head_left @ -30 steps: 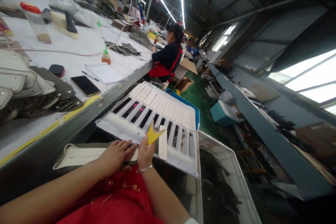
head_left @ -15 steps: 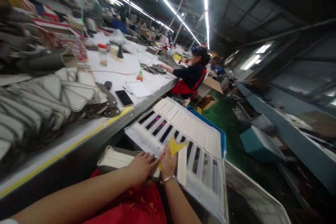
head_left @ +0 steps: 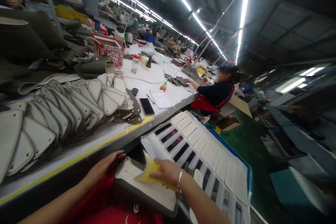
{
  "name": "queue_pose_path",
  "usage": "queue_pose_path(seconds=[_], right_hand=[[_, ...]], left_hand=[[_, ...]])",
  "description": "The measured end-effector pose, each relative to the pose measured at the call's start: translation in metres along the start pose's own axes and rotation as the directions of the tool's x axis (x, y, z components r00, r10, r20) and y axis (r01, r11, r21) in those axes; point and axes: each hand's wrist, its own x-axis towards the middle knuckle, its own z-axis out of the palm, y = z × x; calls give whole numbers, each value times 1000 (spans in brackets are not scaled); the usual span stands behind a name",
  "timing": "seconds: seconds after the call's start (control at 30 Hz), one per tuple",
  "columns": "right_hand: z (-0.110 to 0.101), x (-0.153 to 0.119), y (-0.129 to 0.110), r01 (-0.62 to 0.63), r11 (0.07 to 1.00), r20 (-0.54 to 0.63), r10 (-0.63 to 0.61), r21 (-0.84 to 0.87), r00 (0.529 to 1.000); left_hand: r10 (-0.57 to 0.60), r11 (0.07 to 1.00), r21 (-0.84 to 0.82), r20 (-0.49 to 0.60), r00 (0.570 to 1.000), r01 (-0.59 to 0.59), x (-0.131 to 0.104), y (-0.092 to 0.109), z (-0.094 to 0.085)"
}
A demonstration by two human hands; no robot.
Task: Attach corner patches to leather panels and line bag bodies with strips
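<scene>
My right hand (head_left: 169, 171) grips a flat yellow piece with a curved notch at its end (head_left: 147, 169), perhaps a scraper. It is held over the cream face of a grey-olive, bag-like piece (head_left: 128, 194) lying on my lap. A small metal fitting (head_left: 135, 208) shows on that piece's near side. My left hand (head_left: 106, 164) is beside its left end, fingers stretched out and holding nothing; whether it touches the piece I cannot tell. Right of my right hand, a white slatted tray (head_left: 157, 148) bears a row of cream strips (head_left: 210, 143).
Along the table's left side lie many overlapping grey flaps with metal studs (head_left: 76, 105). A phone (head_left: 147, 106), a notepad (head_left: 161, 98) and a glue bottle (head_left: 163, 85) rest farther back. A blue crate (head_left: 248, 171) stands under the tray. A co-worker (head_left: 216, 92) sits at the table beyond.
My right hand has brought the yellow piece left from above the tray to over the bag-like piece. My left hand has moved off its top to its left end. The view has shifted left.
</scene>
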Motion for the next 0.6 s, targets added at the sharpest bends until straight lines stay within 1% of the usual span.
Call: queue_pose_path(seconds=[0.03,0.07,0.17,0.23,0.33,0.4,0.5,0.53,0.57,0.6], right_hand=[[-5,12,-4,10,992,8,-9,-126,1000],[-9,23,-8,27,976,5,-27,-216,1000],[-14,57,-21,115,926,-19,-130,-360,991],[-13,79,-32,178,862,-49,-228,-475,973],[-8,108,-48,229,736,-94,-368,-637,925],[-6,126,-54,279,657,-101,-477,-700,873],[-6,146,-57,410,559,-63,-642,-721,765],[-6,150,-57,455,527,-46,-688,-717,724],[-6,154,-57,495,496,-33,-729,-713,683],[-6,156,-57,526,467,-23,-763,-711,646]], left_hand=[[-40,995,-94,54,998,45,3,-6,4],[-62,984,-162,102,993,78,5,-11,10],[-79,947,-294,189,979,133,7,-13,24],[-79,922,-355,218,973,155,9,-9,25],[-86,909,-378,241,967,175,15,-1,19],[-97,893,-402,263,960,201,17,2,14],[-132,821,-507,275,952,260,18,4,8],[-162,803,-526,259,952,280,17,5,7],[-202,805,-517,224,953,292,17,6,7],[-240,832,-469,177,954,296,17,8,7]])
